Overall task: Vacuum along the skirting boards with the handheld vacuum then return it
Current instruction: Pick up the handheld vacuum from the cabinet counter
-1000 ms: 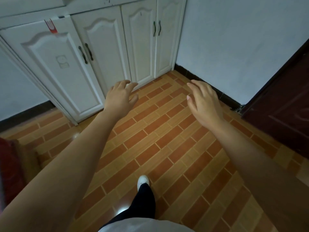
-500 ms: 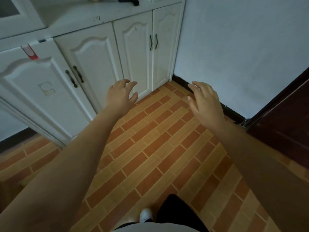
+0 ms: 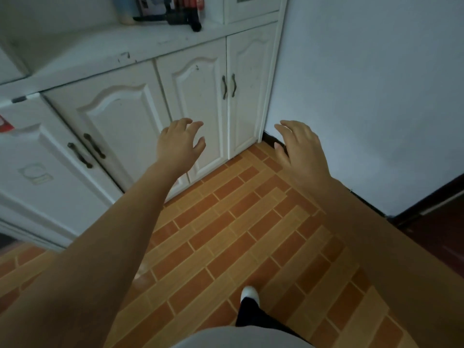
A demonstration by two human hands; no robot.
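Brought into view since earlier, the counter (image 3: 88,51) carries what is taken for the handheld vacuum (image 3: 175,20). Left hand (image 3: 179,144) and right hand (image 3: 298,146) are held empty, fingers relaxed; fetching is judged underway, a raised reach needed.

No lettering is legible; the red sticker (image 3: 5,124) on the cabinet door (image 3: 25,146) is blurred.

This was a room in a home: white panelled cupboards (image 3: 120,116) stood on brick-patterned floor tiles (image 3: 226,234), and a skirting board (image 3: 270,138) ran under the plain wall (image 3: 364,96) to a dark door (image 3: 439,229).
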